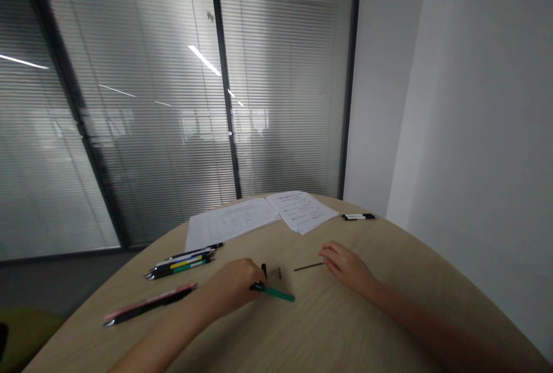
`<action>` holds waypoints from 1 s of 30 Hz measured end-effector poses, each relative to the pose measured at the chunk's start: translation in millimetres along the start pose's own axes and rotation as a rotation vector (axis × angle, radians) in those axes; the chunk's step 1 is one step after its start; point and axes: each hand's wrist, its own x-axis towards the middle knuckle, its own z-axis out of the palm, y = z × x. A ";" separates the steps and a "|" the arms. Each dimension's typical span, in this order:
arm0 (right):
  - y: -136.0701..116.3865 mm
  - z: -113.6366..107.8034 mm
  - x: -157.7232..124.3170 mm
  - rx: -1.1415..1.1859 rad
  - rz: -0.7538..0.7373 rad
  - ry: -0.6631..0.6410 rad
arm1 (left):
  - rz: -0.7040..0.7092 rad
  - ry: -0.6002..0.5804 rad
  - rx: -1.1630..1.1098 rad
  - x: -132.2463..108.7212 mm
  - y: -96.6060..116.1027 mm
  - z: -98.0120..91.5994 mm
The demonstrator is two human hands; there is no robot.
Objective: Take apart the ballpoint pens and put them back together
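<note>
At the wooden table [328,327], left hand [228,288] on green pen [279,293] (black-ended)

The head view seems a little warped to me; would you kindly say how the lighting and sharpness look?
In the head view, the lens curves the table edge, bright reflections streak the window blinds, and the left hand looks slightly soft.

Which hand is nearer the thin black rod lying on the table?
Right. The right hand has its fingertips right at the end of the thin black rod; the left hand, on a green-and-black pen, sits farther off to the rod's left.
</note>
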 end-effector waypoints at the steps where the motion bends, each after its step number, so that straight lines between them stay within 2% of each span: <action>1: -0.6 -0.4 0.0 -0.003 0.001 -0.004 | 0.002 -0.009 0.018 -2.3 0.6 -5.0; 6: -3.2 -2.3 0.6 0.006 -0.002 -0.014 | -0.011 0.003 0.148 -8.1 4.7 -19.0; 17: -0.9 -0.2 -0.2 -0.011 -0.025 -0.027 | -0.084 -0.040 0.305 -7.5 1.8 -23.0; 19: -0.5 0.2 -0.5 -0.018 -0.015 -0.029 | -0.115 -0.013 0.328 -6.9 -1.3 -23.4; 23: 0.5 0.8 -1.1 -0.008 -0.012 -0.024 | -0.149 0.118 0.316 -7.0 -3.4 -23.6; 25: 1.1 1.1 -1.3 -0.003 -0.017 -0.022 | -0.148 0.138 0.308 -8.3 -0.5 -26.6; 30: 1.9 0.3 -1.4 -0.035 -0.030 -0.030 | -0.151 0.044 0.366 -16.0 6.2 -42.5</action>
